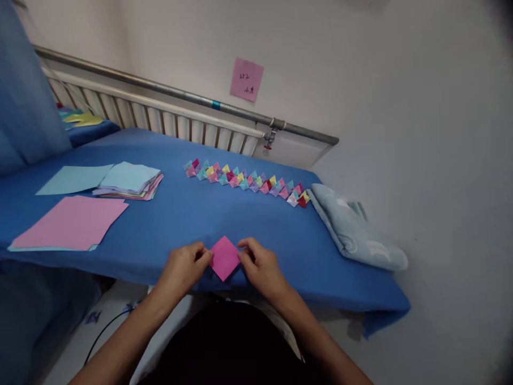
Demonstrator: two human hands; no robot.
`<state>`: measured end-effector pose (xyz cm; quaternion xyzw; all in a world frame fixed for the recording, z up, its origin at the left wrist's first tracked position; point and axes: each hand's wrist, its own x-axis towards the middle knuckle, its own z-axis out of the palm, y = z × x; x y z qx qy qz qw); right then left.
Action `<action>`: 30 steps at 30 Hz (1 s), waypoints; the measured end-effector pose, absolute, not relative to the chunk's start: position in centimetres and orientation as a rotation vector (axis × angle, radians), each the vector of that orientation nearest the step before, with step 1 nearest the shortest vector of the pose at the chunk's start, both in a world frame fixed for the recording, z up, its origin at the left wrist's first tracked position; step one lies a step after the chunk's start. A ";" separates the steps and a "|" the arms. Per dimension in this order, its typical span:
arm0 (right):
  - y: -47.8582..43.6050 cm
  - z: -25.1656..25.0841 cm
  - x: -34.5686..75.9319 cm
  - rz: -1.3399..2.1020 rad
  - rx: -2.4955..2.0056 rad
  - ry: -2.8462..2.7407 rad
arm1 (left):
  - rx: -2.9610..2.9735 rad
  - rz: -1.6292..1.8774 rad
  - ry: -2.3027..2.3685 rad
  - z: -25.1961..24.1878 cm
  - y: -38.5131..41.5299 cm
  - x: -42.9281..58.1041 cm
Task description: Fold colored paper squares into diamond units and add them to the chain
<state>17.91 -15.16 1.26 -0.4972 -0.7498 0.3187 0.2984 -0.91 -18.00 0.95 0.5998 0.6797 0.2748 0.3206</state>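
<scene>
A small magenta paper square (224,258), turned like a diamond, lies near the front edge of the blue-covered table (168,219). My left hand (185,266) pinches its left corner with curled fingers. My right hand (261,264) pinches its right corner the same way. Both hands rest on the cloth.
A row of several small folded paper pieces in mixed colours (246,181) runs across the middle. A stack of coloured sheets (130,181), a light blue sheet (74,179) and pink sheets (70,222) lie at the left. A folded pale blue cloth (355,230) sits at the right. A pink note (246,79) hangs on the wall.
</scene>
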 end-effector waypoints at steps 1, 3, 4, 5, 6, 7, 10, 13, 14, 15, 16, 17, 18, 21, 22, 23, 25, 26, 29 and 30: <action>-14.8 1.0 17.9 0.740 -1.313 -2.100 | 1.715 0.605 1.869 1.0 -17.6 -0.8; -14.4 0.4 18.0 0.572 -1.317 -2.268 | 1.894 0.402 1.966 1.1 -17.2 -0.6; -14.2 0.2 18.1 0.496 -1.338 -2.331 | 1.940 0.339 1.991 1.0 -17.1 -0.4; -14.2 -0.1 18.1 0.421 -1.371 -2.383 | 1.962 0.297 2.002 0.9 -17.1 -0.3; -14.2 -0.3 18.2 0.349 -1.405 -2.425 | 1.977 0.278 2.007 0.7 -17.1 -0.2; -14.2 -0.4 18.2 0.282 -1.429 -2.454 | 2.000 0.286 2.010 0.5 -17.1 -0.2; -14.4 -0.7 18.2 0.120 -1.372 -2.483 | 2.232 0.462 1.968 -0.6 -17.0 -0.2; -14.6 -0.7 18.1 0.056 -1.171 -2.564 | 2.569 0.657 1.644 -1.8 -16.5 -0.4; -14.6 -0.6 18.2 0.070 -1.131 -2.595 | 2.627 0.671 1.522 -2.2 -16.4 -0.5; -14.6 -0.6 18.4 0.099 -1.114 -2.616 | 2.658 0.665 1.431 -2.4 -16.3 -0.7; -14.7 -0.5 18.6 0.138 -1.113 -2.626 | 2.671 0.653 1.377 -2.6 -16.2 -0.8; -14.7 -0.4 18.8 0.178 -1.116 -2.625 | 2.673 0.647 1.350 -2.6 -16.3 -1.0; -14.8 -0.3 19.1 0.212 -1.116 -2.618 | 2.669 0.649 1.337 -2.5 -16.4 -1.2; -15.1 0.0 19.9 0.280 -1.074 -2.611 | 2.650 0.655 1.310 -1.9 -17.2 -1.6; -15.2 0.0 20.0 0.289 -1.063 -2.603 | 2.638 0.654 1.311 -1.6 -17.5 -1.7; -15.4 0.1 20.1 0.295 -1.060 -2.590 | 2.625 0.653 1.318 -1.4 -17.7 -1.8; -15.5 -0.1 20.1 0.303 -1.067 -2.556 | 2.598 0.654 1.334 -1.2 -18.0 -1.8; -15.5 -0.2 20.1 0.306 -1.076 -2.542 | 2.587 0.656 1.336 -1.2 -18.0 -1.9; -15.4 -0.5 20.0 0.312 -1.097 -2.525 | 2.572 0.657 1.339 -1.6 -17.8 -2.0; -15.3 -0.6 20.0 0.312 -1.095 -2.523 | 2.570 0.661 1.344 -1.7 -17.7 -2.1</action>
